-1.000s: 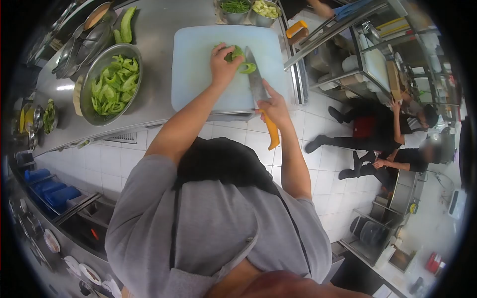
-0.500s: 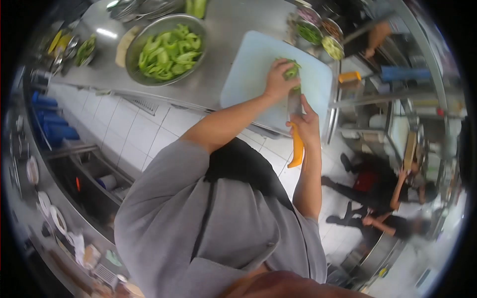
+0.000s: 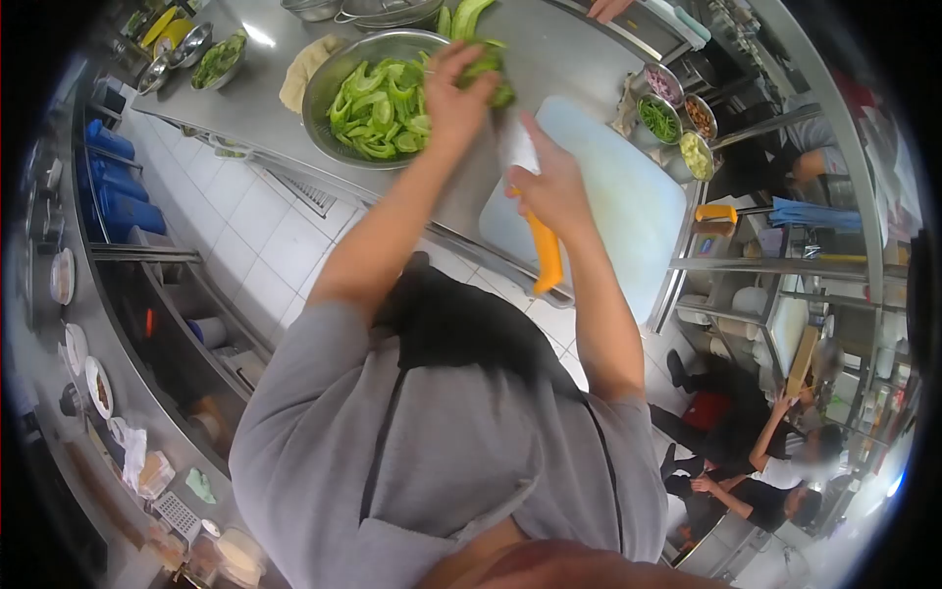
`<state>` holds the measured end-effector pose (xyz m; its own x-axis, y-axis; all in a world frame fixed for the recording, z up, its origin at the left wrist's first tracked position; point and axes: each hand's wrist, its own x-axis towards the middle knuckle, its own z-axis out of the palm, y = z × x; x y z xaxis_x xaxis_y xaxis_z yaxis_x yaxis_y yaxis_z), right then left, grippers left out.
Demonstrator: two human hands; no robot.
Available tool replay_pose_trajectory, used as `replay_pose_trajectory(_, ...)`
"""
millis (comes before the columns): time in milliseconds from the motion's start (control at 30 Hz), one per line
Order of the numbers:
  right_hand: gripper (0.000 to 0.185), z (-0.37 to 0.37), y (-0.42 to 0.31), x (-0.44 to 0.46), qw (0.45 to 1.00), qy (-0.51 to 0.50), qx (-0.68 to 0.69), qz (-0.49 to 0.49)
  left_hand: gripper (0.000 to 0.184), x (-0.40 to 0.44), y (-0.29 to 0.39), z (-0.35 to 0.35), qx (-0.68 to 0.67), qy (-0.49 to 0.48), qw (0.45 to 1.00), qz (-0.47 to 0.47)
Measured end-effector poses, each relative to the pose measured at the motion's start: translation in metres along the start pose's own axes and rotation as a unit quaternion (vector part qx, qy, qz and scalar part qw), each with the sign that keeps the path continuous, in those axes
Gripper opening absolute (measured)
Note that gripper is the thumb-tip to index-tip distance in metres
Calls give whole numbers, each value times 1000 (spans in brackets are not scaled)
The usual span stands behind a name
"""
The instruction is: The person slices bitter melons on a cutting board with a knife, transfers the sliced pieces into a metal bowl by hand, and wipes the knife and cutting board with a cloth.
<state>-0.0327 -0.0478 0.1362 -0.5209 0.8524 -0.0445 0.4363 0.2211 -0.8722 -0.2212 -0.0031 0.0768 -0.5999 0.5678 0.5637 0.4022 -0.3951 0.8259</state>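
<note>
My right hand (image 3: 554,187) is closed around a kitchen knife (image 3: 544,240) with an orange handle, its blade pointing away from me. My left hand (image 3: 459,108) holds a bunch of cut green vegetable slices (image 3: 488,74), somewhat blurred, at the right rim of a metal bowl (image 3: 316,108). Curved green slices (image 3: 378,108) fill much of that bowl. The knife blade is close beside the held slices, over the steel counter. To the right lies a pale blue cutting board (image 3: 618,221) with a few wet traces on it.
Long green vegetable pieces (image 3: 469,18) lie behind the bowl, and a beige cloth (image 3: 306,74) lies left of it. Small bowls of chopped ingredients (image 3: 658,119) stand beyond the board. Another person's hand (image 3: 610,10) shows at the far edge. Co-workers (image 3: 756,452) are at the right.
Both hands have moved left from the cutting board to the bowl, carrying the slices and the knife. The view has shifted, so the board shows more fully.
</note>
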Motion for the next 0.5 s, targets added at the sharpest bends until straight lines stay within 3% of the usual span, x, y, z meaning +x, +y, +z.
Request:
replay_pose_trajectory(133,77,19,4,19,979,18,-199,-32,47,33,-53,-76,163,-45,985,35)
replay_pose_trajectory(233,77,5,-11,-3,997,4,9,77,47,37,-60,-110,253,-93,963,21)
replay_pose_trajectory(300,78,-2,11,-12,989,43,104,91,49,42,-60,-121,272,-149,951,-10)
replay_pose_trajectory(467,79,-32,70,-65,946,133,257,147,41,42,-52,-119,450,-27,872,192)
replay_pose_trajectory(500,79,-37,81,-78,936,163,269,159,39,37,-42,-108,370,-53,913,164)
